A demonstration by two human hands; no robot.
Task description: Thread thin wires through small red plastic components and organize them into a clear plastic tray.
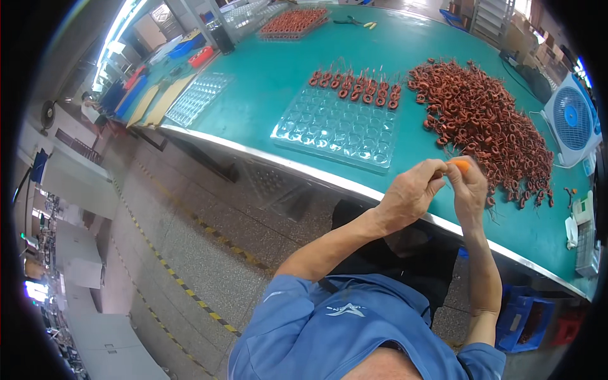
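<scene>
Over the table's front edge, my left hand (410,193) and my right hand (470,193) meet with fingers pinched together. Whatever sits between the fingertips is hidden; a few thin wires show just above them. A bright orange cover (460,165), like a finger cot, is on a fingertip of the right hand. Beyond that hand spreads a large heap of red-brown ring coils (487,120) with thin wire leads. To the left of the heap lies a clear plastic tray (329,136) with round pockets. Coils (356,87) stand in its far rows, their leads pointing up.
The green table (253,95) has a metal front edge. A filled coil tray (294,22), pliers (348,21) and another clear tray (199,98) lie farther off. A blue-and-white fan (572,120) stands at the right. Below the table is a blue crate (524,320).
</scene>
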